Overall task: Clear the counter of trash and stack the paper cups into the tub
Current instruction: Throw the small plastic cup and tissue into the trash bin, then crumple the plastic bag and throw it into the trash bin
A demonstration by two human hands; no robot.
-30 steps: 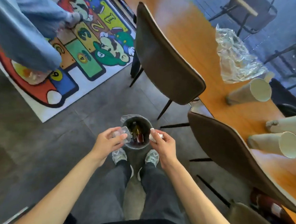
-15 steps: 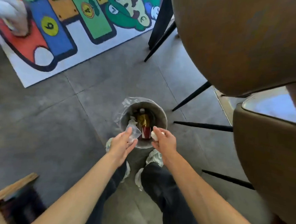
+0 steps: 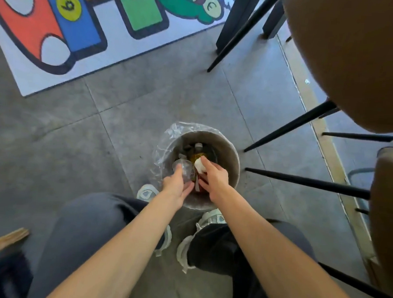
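A round grey trash bin [image 3: 232, 160] lined with clear plastic stands on the floor between my feet. Inside it lies a bottle [image 3: 196, 154] with amber liquid among other trash. My left hand [image 3: 177, 186] reaches over the bin's near rim and holds a crumpled clear plastic piece [image 3: 182, 168]. My right hand [image 3: 213, 177] is beside it over the bin's mouth, pinching a small white wad [image 3: 199, 166] at the fingertips. The counter and the paper cups are out of view.
Brown chair backs [image 3: 355, 54] with thin black legs [image 3: 294, 123] crowd the right side. A colourful play rug [image 3: 83, 26] lies on the grey tile floor at the top left. A wooden edge [image 3: 4, 240] shows at the lower left.
I have bent lower toward the bin, so the table and cups left the view. Both hands moved forward from the rim to over the bin's opening, still holding their trash.
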